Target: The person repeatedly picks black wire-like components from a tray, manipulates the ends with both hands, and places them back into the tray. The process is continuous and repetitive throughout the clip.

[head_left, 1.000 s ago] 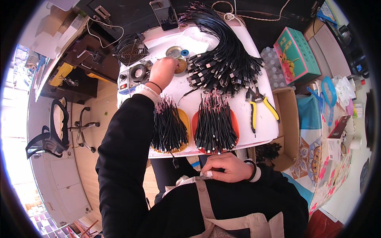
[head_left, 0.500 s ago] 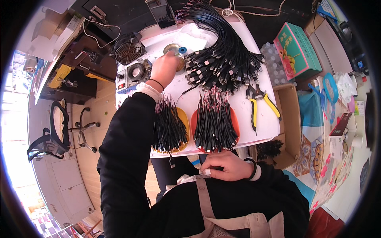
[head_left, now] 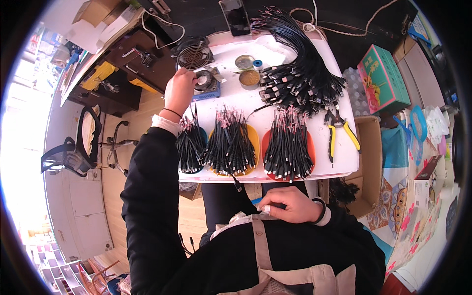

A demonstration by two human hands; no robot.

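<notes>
My left hand (head_left: 180, 90) is at the left side of a small blue box (head_left: 210, 93) with a round dark pot (head_left: 204, 80) on it. Its fingers are closed together; what they hold, if anything, is hidden. Nearest its wrist, short black cables (head_left: 188, 147) lie in a dark tray. More short black cables (head_left: 228, 142) fill a yellow tray (head_left: 255, 150), and others (head_left: 287, 147) an orange-red tray (head_left: 312, 147); thin pinkish wire ends point away from me. My right hand (head_left: 290, 204) rests by the apron at my lap, fingers curled, something white on the thumb.
Behind the trays, an open tin (head_left: 249, 78), a lid (head_left: 245, 61) and a blue spool (head_left: 257, 64) stand beside a big bundle of black USB cables (head_left: 305, 73). Yellow-handled pliers (head_left: 342, 135) lie at right. A fan (head_left: 194, 55) and phone (head_left: 235, 18) stand at the back; a cardboard box (head_left: 371, 167) is alongside.
My left hand has gone from over the open tin leftward to the blue box. The view has swung left, showing the dark tray. My right hand stays at my lap.
</notes>
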